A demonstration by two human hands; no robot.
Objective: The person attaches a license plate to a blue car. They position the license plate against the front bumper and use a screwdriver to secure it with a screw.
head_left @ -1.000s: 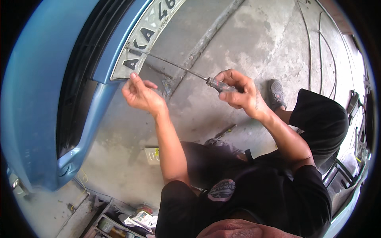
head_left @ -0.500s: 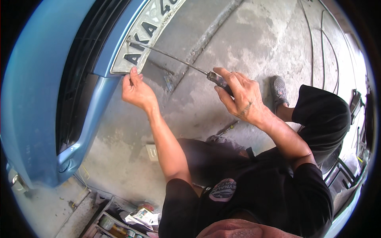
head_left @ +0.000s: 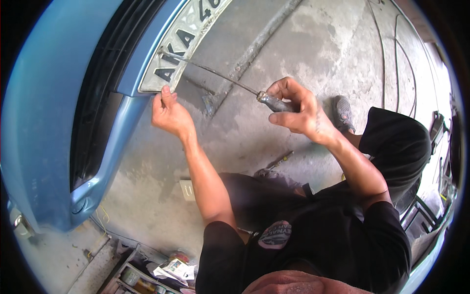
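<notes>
Our left hand [head_left: 171, 116] pinches the plate [head_left: 185, 37], our right hand [head_left: 308, 115] pinches the screwdriver [head_left: 274, 102]; its tip [head_left: 162, 51] is on, turning looks unfinished

This looks like a car repair workshop: a blue car [head_left: 39, 122] presents its number plate [head_left: 178, 46] to a worn screwdriver [head_left: 278, 102], cables or hoses [head_left: 383, 63] trail along the stained concrete floor's [head_left: 318, 54] right edge, and small containers [head_left: 130, 276] crowd its near left corner.
</notes>
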